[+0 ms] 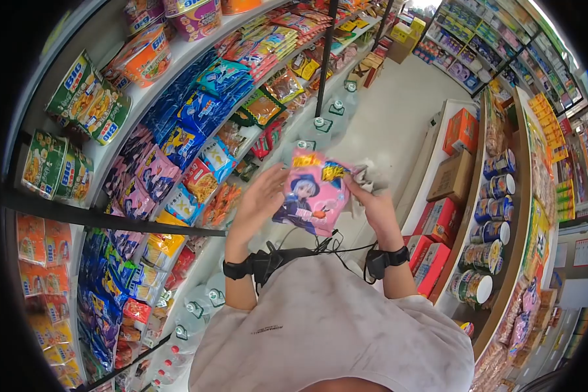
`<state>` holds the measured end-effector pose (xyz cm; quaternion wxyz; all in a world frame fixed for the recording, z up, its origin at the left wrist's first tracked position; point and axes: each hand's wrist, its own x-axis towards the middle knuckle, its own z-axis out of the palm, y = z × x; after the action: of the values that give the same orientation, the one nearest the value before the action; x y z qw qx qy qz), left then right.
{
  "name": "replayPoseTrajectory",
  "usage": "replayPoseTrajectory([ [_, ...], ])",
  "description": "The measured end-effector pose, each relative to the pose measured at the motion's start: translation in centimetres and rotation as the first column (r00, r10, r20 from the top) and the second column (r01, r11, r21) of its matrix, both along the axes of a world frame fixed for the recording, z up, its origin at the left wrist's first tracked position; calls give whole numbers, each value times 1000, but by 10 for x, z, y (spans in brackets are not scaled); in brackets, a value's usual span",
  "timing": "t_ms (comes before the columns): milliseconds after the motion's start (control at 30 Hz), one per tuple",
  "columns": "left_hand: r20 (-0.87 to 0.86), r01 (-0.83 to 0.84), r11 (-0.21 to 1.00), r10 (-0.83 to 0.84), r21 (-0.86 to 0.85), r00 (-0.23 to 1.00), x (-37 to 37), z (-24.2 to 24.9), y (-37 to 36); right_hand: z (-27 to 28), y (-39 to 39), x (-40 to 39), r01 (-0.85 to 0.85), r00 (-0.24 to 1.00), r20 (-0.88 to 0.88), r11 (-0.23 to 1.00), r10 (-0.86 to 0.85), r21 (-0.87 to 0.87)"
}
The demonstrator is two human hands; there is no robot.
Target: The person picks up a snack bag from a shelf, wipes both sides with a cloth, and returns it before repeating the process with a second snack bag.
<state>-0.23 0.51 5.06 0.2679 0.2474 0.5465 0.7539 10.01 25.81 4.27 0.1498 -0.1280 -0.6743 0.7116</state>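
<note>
A pink snack bag (312, 199) with a cartoon figure in a dark hat and yellow lettering is held up in front of my chest. My right hand (375, 206) grips its upper right edge, thumb on the front. A crumpled grey-white cloth (367, 175) hangs at the same hand, partly behind the fingers. Beside the bag's left edge is my left hand (262, 196), slightly blurred, its fingers loosely extended toward the bag. Similar pink bags (157, 171) stand in a row on the shelf to the left.
Left shelves hold instant noodle cups (95, 98), blue snack bags (199, 111) and a black upright post (325, 59). Large water bottles (317, 132) line the floor. Along the right shelf are red boxes (441, 219), a brown carton (451, 176) and cans (490, 232). Between them runs the aisle floor (398, 98).
</note>
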Motion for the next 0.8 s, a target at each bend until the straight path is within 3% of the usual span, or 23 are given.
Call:
replayPoseTrajectory([
  [33, 33, 1, 999, -2, 34, 999, 6, 6, 9, 4, 1, 4, -43, 999, 19, 998, 42, 50],
  [100, 19, -15, 998, 16, -68, 1000, 6, -5, 26, 14, 2, 12, -132, 990, 62, 980, 123, 152],
  [200, 81, -101, 982, 114, -157, 990, 16, -3, 46, 17, 0, 17, -70, 991, 100, 984, 87, -163],
  [300, 73, -76, 988, 87, -135, 994, 20, -11, 54, 16, 7, 21, 59, 993, 107, 980, -40, -188],
  [433, 286, -20, 1000, 17, 8, 958, 42, -14, 75, 6, 14, 23, 157, 987, 26, 896, -161, -415],
  [533, 449, -90, 995, 62, 42, 891, 49, -12, 93, 18, 9, 20, 294, 942, 9, 810, -336, -507],
  [600, 414, -169, 985, 142, 29, 899, 47, -5, 98, 6, 22, 15, 431, 866, 13, 734, -500, -525],
  [633, 427, -185, 981, 143, 60, 893, 47, 6, 98, 3, 30, 17, 528, 814, -9, 746, -581, -407],
  [700, 415, -196, 974, 134, 111, 900, 43, 13, 100, 33, 25, 31, 507, 862, 91, 850, -499, -140],
  [767, 457, -161, 972, 66, 172, 887, 41, 10, 106, 17, 18, 33, 450, 892, -120, 878, -435, 161],
  [800, 478, -136, 971, 25, 199, 878, 41, 7, 109, 11, 9, 28, 434, 898, -241, 828, -368, 355],
])
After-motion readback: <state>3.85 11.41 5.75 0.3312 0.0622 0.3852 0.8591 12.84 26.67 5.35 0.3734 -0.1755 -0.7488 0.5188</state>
